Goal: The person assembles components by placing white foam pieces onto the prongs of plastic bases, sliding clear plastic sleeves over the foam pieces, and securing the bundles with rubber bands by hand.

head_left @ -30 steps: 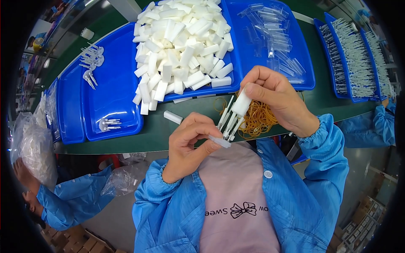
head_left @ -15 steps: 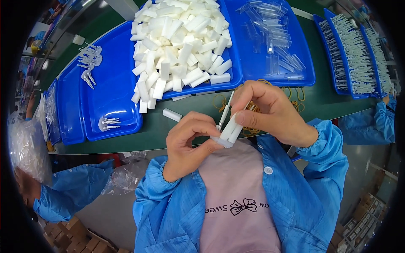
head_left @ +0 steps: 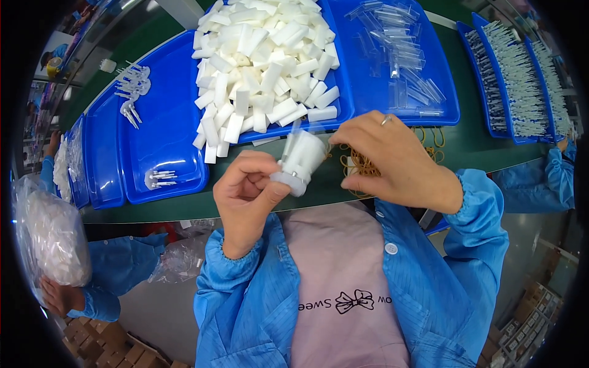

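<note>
My left hand [head_left: 248,190] grips a small bundle of white plastic pieces [head_left: 302,161] just above the green table edge, thumb and fingers wrapped around its lower end. My right hand [head_left: 386,159], with a ring on one finger, meets the bundle from the right, and its fingertips pinch the upper end. A thin clear piece sticks up from the bundle's top. A loose pile of yellow rubber bands [head_left: 363,165] lies on the table under my right hand.
A blue tray [head_left: 343,113] heaped with white plastic blocks [head_left: 264,55] lies ahead; clear tubes [head_left: 402,61] fill its right part. Left blue trays [head_left: 165,141] hold small white parts. Right trays [head_left: 515,80] carry rows of pieces. Co-workers' sleeves [head_left: 540,184] and a hand with a bag [head_left: 52,239] flank me.
My hands came together in front of my chest. The white pieces that my right hand held up alone now sit in my left hand's grip, closer to the camera.
</note>
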Action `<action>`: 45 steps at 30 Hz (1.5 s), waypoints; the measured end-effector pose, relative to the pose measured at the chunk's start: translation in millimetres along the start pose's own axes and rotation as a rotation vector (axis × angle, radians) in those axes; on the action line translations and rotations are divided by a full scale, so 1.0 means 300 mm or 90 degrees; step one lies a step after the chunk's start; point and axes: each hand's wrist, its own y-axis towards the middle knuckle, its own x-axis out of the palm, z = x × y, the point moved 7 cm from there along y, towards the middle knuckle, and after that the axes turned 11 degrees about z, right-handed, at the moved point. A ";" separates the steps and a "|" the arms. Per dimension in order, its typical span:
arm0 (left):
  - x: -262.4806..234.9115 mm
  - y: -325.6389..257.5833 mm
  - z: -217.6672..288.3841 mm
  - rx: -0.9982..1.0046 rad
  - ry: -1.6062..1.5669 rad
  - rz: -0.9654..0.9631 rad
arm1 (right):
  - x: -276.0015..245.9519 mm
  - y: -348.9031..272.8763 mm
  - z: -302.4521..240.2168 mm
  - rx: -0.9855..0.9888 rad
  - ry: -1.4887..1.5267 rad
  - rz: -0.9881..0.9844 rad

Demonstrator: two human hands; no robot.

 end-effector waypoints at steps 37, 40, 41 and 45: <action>-0.054 -0.016 0.027 -0.006 0.026 0.093 | 0.098 -0.031 0.068 -0.073 -0.039 -0.029; -0.057 -0.014 0.023 -0.014 0.028 0.100 | 0.105 -0.036 0.074 -0.056 -0.089 -0.025; -0.061 -0.015 0.022 -0.010 0.029 0.099 | 0.097 -0.031 0.075 -0.045 -0.034 -0.023; -0.066 -0.016 0.020 -0.012 0.027 0.102 | 0.044 -0.008 0.095 -0.024 0.098 0.005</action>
